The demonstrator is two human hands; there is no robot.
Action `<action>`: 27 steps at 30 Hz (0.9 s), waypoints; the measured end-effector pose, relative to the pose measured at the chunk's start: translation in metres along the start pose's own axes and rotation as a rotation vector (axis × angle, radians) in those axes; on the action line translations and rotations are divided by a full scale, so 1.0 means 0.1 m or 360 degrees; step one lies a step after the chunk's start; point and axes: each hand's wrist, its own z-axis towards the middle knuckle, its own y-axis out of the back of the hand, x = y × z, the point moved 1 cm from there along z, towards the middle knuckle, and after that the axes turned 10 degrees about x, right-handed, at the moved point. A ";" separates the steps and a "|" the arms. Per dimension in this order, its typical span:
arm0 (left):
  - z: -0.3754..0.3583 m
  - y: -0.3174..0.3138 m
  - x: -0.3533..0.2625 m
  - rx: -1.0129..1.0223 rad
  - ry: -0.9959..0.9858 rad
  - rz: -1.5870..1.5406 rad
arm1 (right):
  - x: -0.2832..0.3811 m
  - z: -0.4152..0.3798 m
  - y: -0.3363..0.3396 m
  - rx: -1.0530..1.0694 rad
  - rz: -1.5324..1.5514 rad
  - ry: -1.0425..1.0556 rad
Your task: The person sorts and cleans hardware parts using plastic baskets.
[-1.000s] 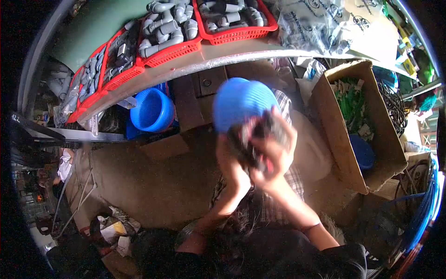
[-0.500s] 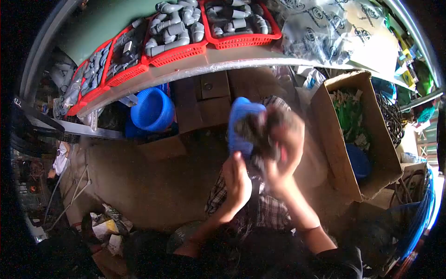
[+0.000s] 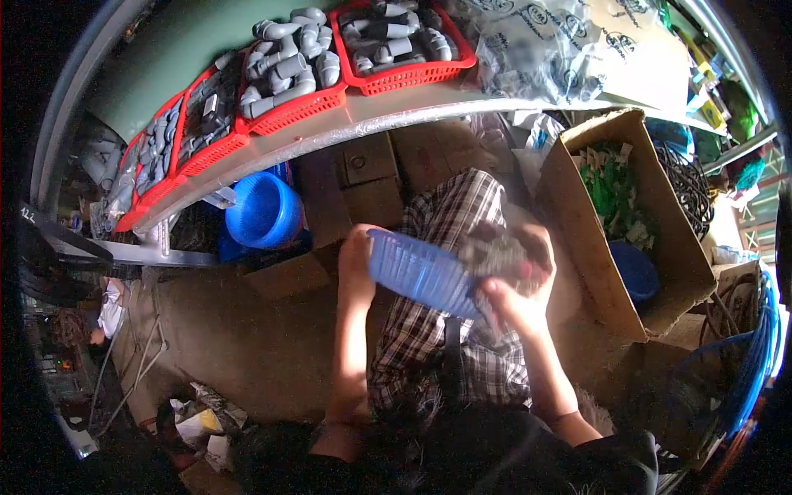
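Our left hand (image 3: 355, 262) grips the blue container (image 3: 419, 274), our right hand (image 3: 526, 299) a blurred rag (image 3: 493, 252)! Light, stiff, we'd guess: best held by its ends.

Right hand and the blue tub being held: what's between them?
In the head view, a crumpled greyish bundle, perhaps cloth, lies between the right hand and the blue tub, though blur hides its exact outline.

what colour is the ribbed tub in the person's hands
Blue; the ribbed tub shows best in the head view, though slightly blurred.
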 end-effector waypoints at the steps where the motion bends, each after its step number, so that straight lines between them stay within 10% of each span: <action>1: -0.06 0.01 0.00 0.0297 0.0171 -0.0513 | 0.04 -0.05 0.01 0.0116 -0.0076 0.0049; 3: -0.17 0.02 -0.12 0.0451 0.0623 -0.1282 | 0.22 -0.07 -0.01 0.0548 -0.0276 0.0126; 6: -0.25 -0.14 0.03 -0.0058 0.0334 -0.1710 | 0.14 -0.15 -0.16 0.1222 -0.0074 -0.0103; 7: -0.30 -0.17 0.06 0.0343 0.0378 -0.1926 | 0.04 -0.22 -0.24 0.1168 -0.0073 -0.0195; 9: -0.47 -0.29 -0.22 0.0362 0.0105 -0.0694 | -0.18 -0.36 -0.38 0.0913 -0.0319 -0.0122; 12: -0.59 -0.25 -0.19 0.0544 0.0371 -0.1332 | -0.41 -0.31 -0.52 0.0401 -0.1181 0.0118; 18: -0.60 -0.44 -0.11 -0.0474 0.0164 -0.1090 | -0.30 0.15 -0.51 0.0367 -0.2065 -0.0213; 20: -0.38 -0.33 -0.31 -0.0606 -0.0381 -0.0734 | -0.24 0.11 -0.46 0.0463 -0.2121 -0.0180; 27: -0.31 -0.77 -0.05 -0.0240 -0.0171 -0.1013 | -0.10 0.16 -0.61 0.0166 -0.0766 0.0065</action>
